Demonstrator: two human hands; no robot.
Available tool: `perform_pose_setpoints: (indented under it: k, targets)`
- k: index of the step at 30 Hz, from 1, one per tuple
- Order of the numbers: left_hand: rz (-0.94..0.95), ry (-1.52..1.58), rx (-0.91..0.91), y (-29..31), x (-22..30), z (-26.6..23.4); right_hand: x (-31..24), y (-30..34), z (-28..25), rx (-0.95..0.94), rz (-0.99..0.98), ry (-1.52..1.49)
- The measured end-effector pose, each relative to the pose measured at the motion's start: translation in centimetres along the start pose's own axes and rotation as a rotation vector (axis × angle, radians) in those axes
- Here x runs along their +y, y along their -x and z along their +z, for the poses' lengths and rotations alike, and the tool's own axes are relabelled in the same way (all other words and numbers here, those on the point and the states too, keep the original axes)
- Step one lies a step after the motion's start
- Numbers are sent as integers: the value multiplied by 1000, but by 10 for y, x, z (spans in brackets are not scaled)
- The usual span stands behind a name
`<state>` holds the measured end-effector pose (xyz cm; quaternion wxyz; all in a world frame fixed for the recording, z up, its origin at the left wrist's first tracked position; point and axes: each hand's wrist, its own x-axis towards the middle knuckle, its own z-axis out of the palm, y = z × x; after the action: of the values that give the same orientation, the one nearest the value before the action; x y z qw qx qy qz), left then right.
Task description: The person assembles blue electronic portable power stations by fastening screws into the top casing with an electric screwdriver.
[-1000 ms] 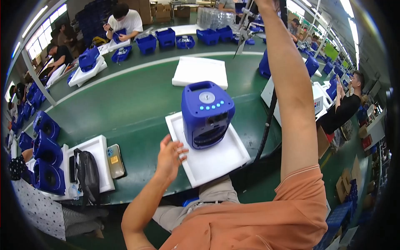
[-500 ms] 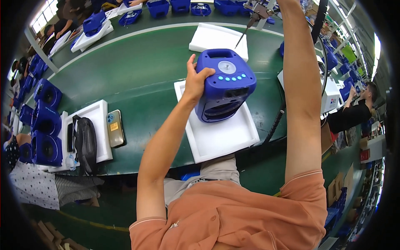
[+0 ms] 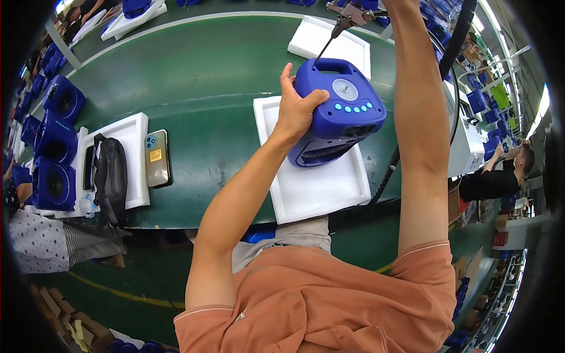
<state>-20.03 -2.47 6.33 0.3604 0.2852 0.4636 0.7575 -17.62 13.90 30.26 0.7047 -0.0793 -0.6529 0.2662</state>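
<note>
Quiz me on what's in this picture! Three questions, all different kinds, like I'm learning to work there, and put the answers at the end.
1. Count: how many pale blue buttons are in the row on top of the blue speaker?
2. True or false: the phone lies to the right of the black bag.
3. Choose one: where is the thumb of the left hand?
A) On the phone
B) On top of the blue speaker
C) On the black bag

Key: 1. Five. 2. True. 3. B.
</note>
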Motion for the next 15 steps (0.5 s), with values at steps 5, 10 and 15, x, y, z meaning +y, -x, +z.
perform_pose_setpoints:
  k: [5,10,15]
  targets:
    - [-1,1,0,-1,-5,1,11,-3,1,18,-38,-6]
    - [-12,-13,7,-1,-5,1,-10,17,2,-37,108,-22]
    - [-17,-8,2,-1,-5,-3,-2,34,8,-52,134,-10]
